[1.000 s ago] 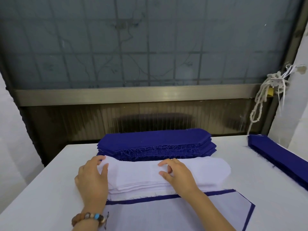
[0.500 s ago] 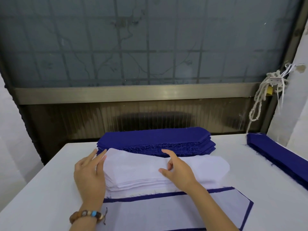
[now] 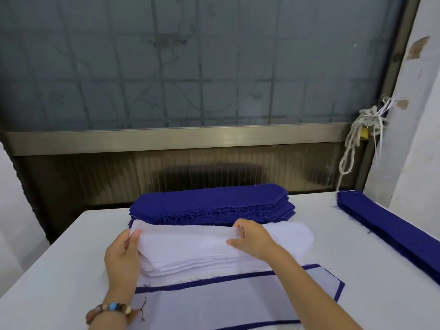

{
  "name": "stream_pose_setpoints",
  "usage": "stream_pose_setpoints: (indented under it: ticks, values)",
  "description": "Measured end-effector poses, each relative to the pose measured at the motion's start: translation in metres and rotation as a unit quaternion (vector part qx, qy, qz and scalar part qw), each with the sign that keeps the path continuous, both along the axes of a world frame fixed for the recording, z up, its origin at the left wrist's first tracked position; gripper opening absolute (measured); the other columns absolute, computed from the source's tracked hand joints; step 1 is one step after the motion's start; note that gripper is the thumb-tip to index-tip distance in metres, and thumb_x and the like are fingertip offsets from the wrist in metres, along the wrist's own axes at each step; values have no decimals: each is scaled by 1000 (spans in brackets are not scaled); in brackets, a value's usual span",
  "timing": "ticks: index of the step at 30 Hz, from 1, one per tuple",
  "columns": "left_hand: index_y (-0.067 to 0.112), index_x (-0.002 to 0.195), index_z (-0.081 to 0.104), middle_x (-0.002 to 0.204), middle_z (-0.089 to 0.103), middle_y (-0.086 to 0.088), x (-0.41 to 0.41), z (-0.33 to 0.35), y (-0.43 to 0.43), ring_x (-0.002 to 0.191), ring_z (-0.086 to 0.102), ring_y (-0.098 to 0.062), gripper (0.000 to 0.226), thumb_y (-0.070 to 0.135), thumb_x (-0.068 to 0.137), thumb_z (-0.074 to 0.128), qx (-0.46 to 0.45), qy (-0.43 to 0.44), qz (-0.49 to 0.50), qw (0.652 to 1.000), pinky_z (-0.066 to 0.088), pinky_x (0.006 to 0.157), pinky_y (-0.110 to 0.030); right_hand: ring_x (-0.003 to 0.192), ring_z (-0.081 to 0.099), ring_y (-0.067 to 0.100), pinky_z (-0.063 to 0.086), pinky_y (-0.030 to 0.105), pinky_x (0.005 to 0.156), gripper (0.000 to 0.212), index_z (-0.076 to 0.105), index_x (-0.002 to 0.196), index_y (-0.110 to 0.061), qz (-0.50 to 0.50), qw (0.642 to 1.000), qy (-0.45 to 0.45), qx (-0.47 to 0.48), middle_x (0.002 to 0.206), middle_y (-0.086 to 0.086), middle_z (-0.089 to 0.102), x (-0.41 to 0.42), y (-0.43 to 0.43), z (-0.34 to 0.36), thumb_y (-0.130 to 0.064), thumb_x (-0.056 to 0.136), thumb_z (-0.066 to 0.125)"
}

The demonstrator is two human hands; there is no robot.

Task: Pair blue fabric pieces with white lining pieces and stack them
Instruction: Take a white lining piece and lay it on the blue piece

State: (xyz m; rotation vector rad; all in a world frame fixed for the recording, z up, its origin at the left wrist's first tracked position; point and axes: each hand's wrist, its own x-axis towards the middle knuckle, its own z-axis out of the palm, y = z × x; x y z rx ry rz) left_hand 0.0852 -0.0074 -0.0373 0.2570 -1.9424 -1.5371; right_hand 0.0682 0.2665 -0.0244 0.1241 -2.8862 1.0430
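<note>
She pinches the thin white lining sheet [image 3: 185, 241] with both hands, left hand [image 3: 122, 256] at its end and right hand [image 3: 253, 239] past mid-length. It is raised off the white lining stack [image 3: 202, 266], and its length runs hand to hand. The blue-edged paired piece [image 3: 214, 303] lies just nearer her than both grips.

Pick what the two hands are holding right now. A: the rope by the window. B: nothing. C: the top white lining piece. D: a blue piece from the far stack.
C: the left hand and right hand each pinch the top white lining piece, its far edge raised above the white stack.
</note>
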Motion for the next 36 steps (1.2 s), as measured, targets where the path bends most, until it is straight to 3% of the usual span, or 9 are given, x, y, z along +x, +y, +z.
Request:
stream_pose_setpoints:
  ticks: [4, 7, 10, 14, 18, 23, 28, 32, 36]
  values:
    - [19, 85, 51, 76, 49, 9, -4, -4, -1, 76, 46, -15, 14, 24, 99, 51, -3, -19, -2, 1000, 33, 73, -19, 96, 53, 13, 41, 22, 78, 41, 55, 118, -19, -28, 998, -41, 45, 108, -4, 56, 3, 28, 9, -39, 85, 70]
    - [19, 83, 49, 72, 46, 11, -6, -5, -2, 86, 43, -21, 17, 24, 99, 51, -15, -22, 1, 1000, 32, 70, -17, 99, 55, 15, 44, 23, 82, 40, 57, 116, -18, -64, 994, -54, 68, 114, 1, 60, 5, 54, 13, -40, 85, 70]
    - [16, 84, 51, 80, 51, 0, -7, -6, -2, 86, 46, -22, 16, 23, 99, 51, -20, -29, 5, 999, 36, 78, -30, 97, 53, 14, 43, 22, 82, 41, 57, 115, -18, -111, 989, -58, 80, 113, 0, 59, 7, 80, 14, -43, 84, 70]
    - [12, 75, 53, 68, 49, 3, -7, -7, -3, 80, 47, -25, 26, 25, 98, 51, -18, -35, -5, 999, 37, 68, -28, 98, 52, 14, 42, 23, 83, 48, 59, 116, -18, -192, 978, -69, 47, 118, 2, 59, 8, 112, 9, -46, 81, 73]
    - [-1, 81, 56, 76, 54, -15, -7, -7, -4, 78, 48, -29, 32, 25, 99, 51, -11, -45, -9, 999, 37, 65, -29, 96, 51, 15, 43, 25, 86, 52, 61, 115, -16, -253, 965, -66, 28, 119, 2, 60, 8, 130, 0, -52, 78, 72]
    - [-4, 81, 56, 78, 58, -20, -6, -4, -2, 77, 49, -32, 33, 23, 99, 51, -23, -59, 2, 998, 40, 72, -38, 79, 44, 21, 35, 25, 65, 33, 52, 69, -24, -297, 953, 51, -11, 81, -1, 46, 20, 129, -16, -43, 77, 78]
    - [-6, 113, 63, 113, 64, -22, -11, -8, -4, 107, 57, -38, 38, 28, 99, 51, -37, -94, 29, 994, 47, 98, -47, 92, 38, 13, 32, 25, 80, 24, 68, 101, -18, -267, 950, 155, 51, 108, 0, 57, 29, 121, -35, -35, 84, 72]
    - [6, 82, 61, 77, 62, -8, -9, -7, -2, 80, 54, -28, 30, 30, 97, 52, -42, -57, 14, 997, 41, 68, -29, 105, 42, 17, 21, 28, 78, 17, 71, 96, -27, -299, 938, 164, 56, 107, -8, 57, 34, 116, -29, -40, 85, 69]
    - [9, 82, 61, 75, 60, -6, -8, -7, 0, 74, 53, -24, 20, 26, 94, 59, -65, -38, 31, 997, 40, 69, -29, 111, 40, 12, 26, 26, 84, 16, 65, 103, -32, -284, 942, 145, 109, 110, -14, 57, 37, 116, -26, -35, 87, 68]
